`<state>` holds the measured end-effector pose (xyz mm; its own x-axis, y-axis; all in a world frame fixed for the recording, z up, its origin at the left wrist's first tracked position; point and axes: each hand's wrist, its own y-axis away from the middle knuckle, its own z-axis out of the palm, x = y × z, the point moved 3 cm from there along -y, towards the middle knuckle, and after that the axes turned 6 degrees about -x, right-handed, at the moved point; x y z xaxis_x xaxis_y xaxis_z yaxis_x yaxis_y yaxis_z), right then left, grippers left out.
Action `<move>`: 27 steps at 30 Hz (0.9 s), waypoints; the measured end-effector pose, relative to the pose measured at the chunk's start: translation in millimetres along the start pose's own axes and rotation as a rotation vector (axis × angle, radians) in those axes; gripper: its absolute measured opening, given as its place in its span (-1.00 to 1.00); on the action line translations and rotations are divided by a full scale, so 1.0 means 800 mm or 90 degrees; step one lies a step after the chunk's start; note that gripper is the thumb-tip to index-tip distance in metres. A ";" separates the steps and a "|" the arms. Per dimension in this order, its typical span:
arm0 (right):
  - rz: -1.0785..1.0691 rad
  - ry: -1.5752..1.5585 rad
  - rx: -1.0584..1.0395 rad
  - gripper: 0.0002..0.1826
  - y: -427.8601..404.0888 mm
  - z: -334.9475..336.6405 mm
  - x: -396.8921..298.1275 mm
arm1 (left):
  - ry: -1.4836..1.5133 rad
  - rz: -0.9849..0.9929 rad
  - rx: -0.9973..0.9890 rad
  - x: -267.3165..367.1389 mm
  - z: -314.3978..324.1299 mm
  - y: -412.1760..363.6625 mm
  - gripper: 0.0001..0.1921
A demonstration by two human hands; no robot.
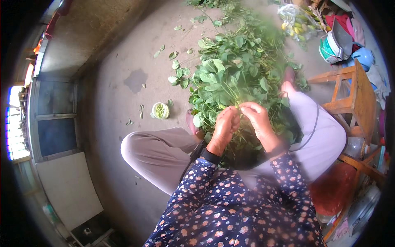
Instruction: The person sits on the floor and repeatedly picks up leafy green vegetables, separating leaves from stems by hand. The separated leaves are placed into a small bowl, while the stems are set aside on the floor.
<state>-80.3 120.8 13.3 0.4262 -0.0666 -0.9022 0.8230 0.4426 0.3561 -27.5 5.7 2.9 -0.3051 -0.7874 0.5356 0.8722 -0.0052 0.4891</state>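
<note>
My left hand (226, 124) and my right hand (256, 119) meet over a large heap of leafy bean plants (222, 74) lying between my legs. The fingers of both hands pinch a small green pod (237, 106) or stem; which of the two is hard to tell. Another pale green pod shows by my left fingertips. To the left of the heap, a small white tub (160, 110) with green beans in it stands upright on the floor.
Loose leaves (176, 64) lie on the concrete floor (123, 102). At the right are a wooden stool (355, 98), a white and green bucket (331, 49) and a blue plastic vessel (364, 58). A clear plastic bag (297, 23) with yellow-green fruit lies at the top right.
</note>
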 end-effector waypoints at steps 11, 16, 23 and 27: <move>0.044 -0.166 0.014 -0.86 -0.003 -0.015 -0.010 | -0.005 0.022 0.017 0.005 -0.008 0.000 -0.81; 0.110 -0.191 -0.017 -0.86 -0.004 -0.017 0.001 | -0.050 0.012 -0.010 0.002 -0.007 -0.002 -0.84; 0.076 -0.087 -0.057 -0.86 -0.004 -0.012 0.000 | -0.136 -0.001 -0.028 -0.003 -0.009 -0.003 -0.86; 0.088 -0.076 -0.047 -0.90 -0.005 -0.012 -0.002 | -0.152 -0.004 -0.047 -0.004 -0.009 -0.004 -0.85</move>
<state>-87.6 127.9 11.1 0.5784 -0.1047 -0.8090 0.7255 0.5195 0.4515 -26.7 3.8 -5.7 -0.3848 -0.6193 0.6844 0.8928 -0.0617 0.4462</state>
